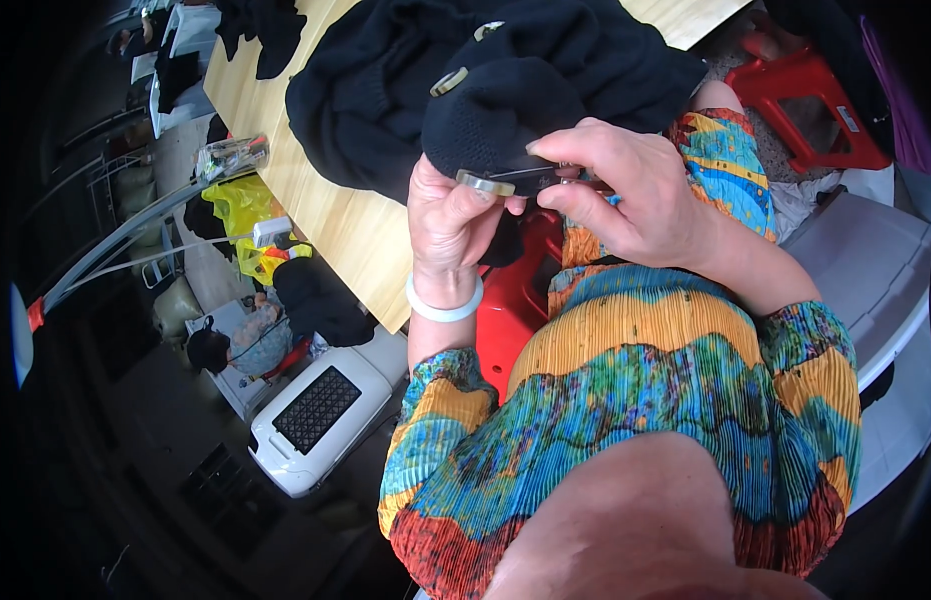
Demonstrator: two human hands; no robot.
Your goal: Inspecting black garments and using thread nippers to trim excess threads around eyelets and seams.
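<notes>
Button (pixel 478 182) pinched atop left hand (pixel 447 222) thumb; right hand (pixel 625 190) fingertips beside it, on black garment (pixel 505 120).

Hands in view: two, left hand (pixel 447 215) and right hand (pixel 625 190). Black knit garment (pixel 385 90): one. Buttons on garment: three visible (pixel 448 81). White bangle (pixel 443 305): one. Wooden counter (pixel 345 225): one. Red plastic stools: two (pixel 810 100). White appliance on floor (pixel 320 415): one.

I see a matt black knitted garment (pixel 385 90) with shiny metallic buttons (pixel 448 82) on a smooth pale wooden table (pixel 335 225).
</notes>
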